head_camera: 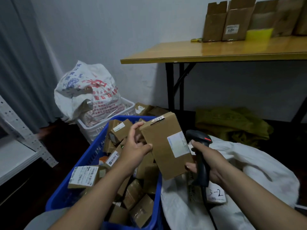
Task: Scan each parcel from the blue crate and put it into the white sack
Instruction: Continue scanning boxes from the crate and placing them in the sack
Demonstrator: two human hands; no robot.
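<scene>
The left hand [134, 147] pinches the upper left edge of a brown cardboard box [163, 151], thumb on the front and fingers curled behind, holding it tilted in the air above the right rim of the blue crate [86, 156]. The right hand [209, 163] is wrapped round the handle of a black scanner [200, 140] that has a red patch on its head; its thumb touches the box's lower right corner. A white shipping label [178, 144] on the box front is too blurred to read, and a small sticker [157, 118] at the top carries digits I cannot make out for certain. The crate is full of more labelled boxes, their print illegible. The white sack [252, 161] lies open just right of the crate, under the right forearm, with a white tag [216, 194] hand-marked "3-2". Behind, a second sack [86, 90] printed in red and blue Chinese characters sits in a white basket [128, 103]. On the yellow table [216, 50], one open carton [232, 22] has a label that seems to read "110".
</scene>
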